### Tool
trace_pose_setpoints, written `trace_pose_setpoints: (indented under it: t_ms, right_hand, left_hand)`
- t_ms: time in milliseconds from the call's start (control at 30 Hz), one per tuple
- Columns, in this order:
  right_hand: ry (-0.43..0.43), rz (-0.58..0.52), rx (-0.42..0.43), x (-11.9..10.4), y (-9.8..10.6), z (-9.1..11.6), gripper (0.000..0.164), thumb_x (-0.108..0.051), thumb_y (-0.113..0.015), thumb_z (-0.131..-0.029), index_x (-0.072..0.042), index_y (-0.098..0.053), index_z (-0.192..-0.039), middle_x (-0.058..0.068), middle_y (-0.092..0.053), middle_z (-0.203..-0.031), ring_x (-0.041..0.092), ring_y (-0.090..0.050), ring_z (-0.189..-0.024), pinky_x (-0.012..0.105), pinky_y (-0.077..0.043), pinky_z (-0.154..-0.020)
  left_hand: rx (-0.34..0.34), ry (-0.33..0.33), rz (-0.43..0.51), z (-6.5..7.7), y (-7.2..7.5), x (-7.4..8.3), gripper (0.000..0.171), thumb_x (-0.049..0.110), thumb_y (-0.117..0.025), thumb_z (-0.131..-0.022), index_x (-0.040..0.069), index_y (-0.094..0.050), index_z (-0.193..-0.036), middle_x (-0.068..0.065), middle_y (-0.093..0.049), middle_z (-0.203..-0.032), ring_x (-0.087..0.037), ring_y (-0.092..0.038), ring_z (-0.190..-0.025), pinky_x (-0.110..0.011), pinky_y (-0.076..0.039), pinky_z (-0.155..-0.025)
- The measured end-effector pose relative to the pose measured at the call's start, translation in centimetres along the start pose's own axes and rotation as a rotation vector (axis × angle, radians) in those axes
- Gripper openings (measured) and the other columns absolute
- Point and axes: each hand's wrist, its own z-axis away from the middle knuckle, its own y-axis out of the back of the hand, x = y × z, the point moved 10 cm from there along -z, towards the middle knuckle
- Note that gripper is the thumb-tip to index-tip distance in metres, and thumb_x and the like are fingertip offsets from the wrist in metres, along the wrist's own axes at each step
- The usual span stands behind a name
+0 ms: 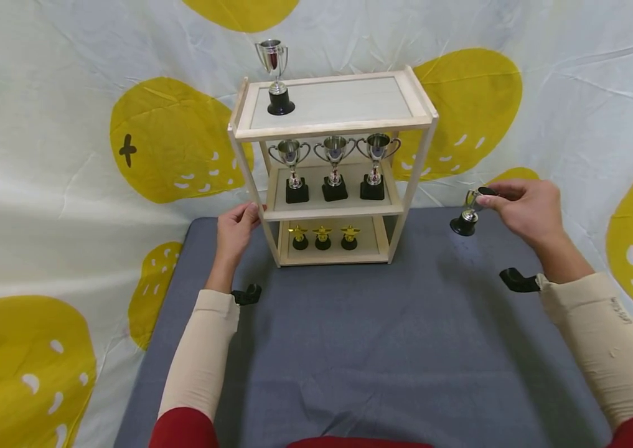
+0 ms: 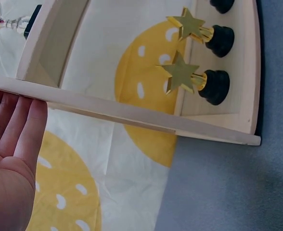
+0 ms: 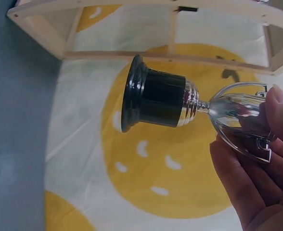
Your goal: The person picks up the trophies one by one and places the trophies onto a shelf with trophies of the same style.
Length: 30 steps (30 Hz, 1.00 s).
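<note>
My right hand (image 1: pixel 529 208) holds a small silver trophy cup (image 1: pixel 468 214) by its bowl, right of the shelf, with the round black base tilted downward. In the right wrist view, thumb and fingers pinch the silver bowl (image 3: pixel 237 110) near its handles. My left hand (image 1: pixel 234 230) grips the left post of a three-tier wooden shelf (image 1: pixel 333 213), its fingertips partly hidden behind the wood. A similar silver trophy cup (image 1: pixel 277 78) stands upright at the left of the top tier.
Three silver trophies on square black bases, including the middle one (image 1: pixel 335 168), line the middle tier. Three gold star trophies, one at centre (image 1: pixel 322 238), stand on the bottom tier. A grey cloth (image 1: pixel 378 336) covers the table; a lemon-print sheet (image 1: pixel 562 106) hangs behind.
</note>
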Motion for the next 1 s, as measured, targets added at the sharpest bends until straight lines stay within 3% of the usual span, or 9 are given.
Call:
trace_pose_setpoints:
  t_ms: [167, 300, 433, 567, 767, 1000]
  right_hand:
    - [0.026, -0.021, 0.018, -1.6, 0.9, 0.3, 0.044, -0.031, -0.082, -0.081, 0.004, -0.075, -0.107, -0.049, -0.053, -0.067, -0.024, -0.053, -0.067, 0.006, -0.041, -0.055]
    - [0.013, -0.004, 0.000, -2.6, 1.4, 0.5, 0.046, -0.034, -0.080, -0.082, 0.002, -0.074, -0.110, -0.049, -0.051, -0.067, -0.022, -0.053, -0.067, 0.008, -0.042, -0.055]
    - [-0.003, 0.010, -0.018, -3.4, 1.7, 0.8, 0.047, -0.036, -0.078, -0.084, 0.001, -0.074, -0.112, -0.049, -0.050, -0.064, -0.020, -0.053, -0.067, 0.010, -0.042, -0.054]
    - [-0.007, 0.013, -0.031, -4.3, 1.8, 1.0, 0.048, -0.039, -0.077, -0.085, 0.001, -0.074, -0.112, -0.048, -0.051, -0.064, -0.018, -0.053, -0.069, 0.012, -0.042, -0.055]
    - [0.004, 0.014, -0.046, -5.5, 1.8, 1.3, 0.050, -0.041, -0.076, -0.085, -0.001, -0.073, -0.114, -0.045, -0.053, -0.068, -0.014, -0.055, -0.073, 0.016, -0.044, -0.059]
    - [0.004, -0.016, -0.069, -7.0, 1.9, 1.6, 0.050, -0.039, -0.077, -0.084, -0.001, -0.073, -0.116, -0.041, -0.057, -0.071, -0.013, -0.058, -0.073, 0.011, -0.047, -0.060]
  left_hand:
    - [-0.007, 0.009, 0.005, 0.0, -0.1, -0.1, 0.045, 0.029, -0.061, -0.097, -0.005, -0.065, -0.126, -0.029, -0.066, -0.122, -0.023, -0.071, -0.109, -0.033, -0.056, -0.096]
    - [-0.013, 0.027, 0.020, 0.4, -0.3, 0.9, 0.039, 0.024, -0.060, -0.099, -0.005, -0.065, -0.125, -0.031, -0.065, -0.122, -0.026, -0.070, -0.110, -0.034, -0.056, -0.097]
    - [-0.015, 0.035, 0.016, 0.2, -0.2, 0.6, 0.039, 0.022, -0.059, -0.099, -0.005, -0.065, -0.126, -0.031, -0.065, -0.123, -0.028, -0.069, -0.111, -0.036, -0.055, -0.098]
    - [-0.006, 0.030, 0.019, -0.2, 0.1, -0.4, 0.042, 0.026, -0.060, -0.098, -0.005, -0.064, -0.127, -0.029, -0.065, -0.123, -0.024, -0.070, -0.110, -0.036, -0.055, -0.098]
    - [0.010, 0.017, -0.006, -0.1, 0.1, -0.2, 0.046, 0.032, -0.062, -0.096, -0.002, -0.066, -0.126, -0.026, -0.068, -0.120, -0.019, -0.072, -0.106, -0.034, -0.056, -0.096]
    - [0.012, 0.013, 0.009, -0.1, 0.1, -0.2, 0.045, 0.032, -0.063, -0.095, -0.003, -0.067, -0.124, -0.025, -0.069, -0.118, -0.014, -0.073, -0.101, -0.032, -0.057, -0.094]
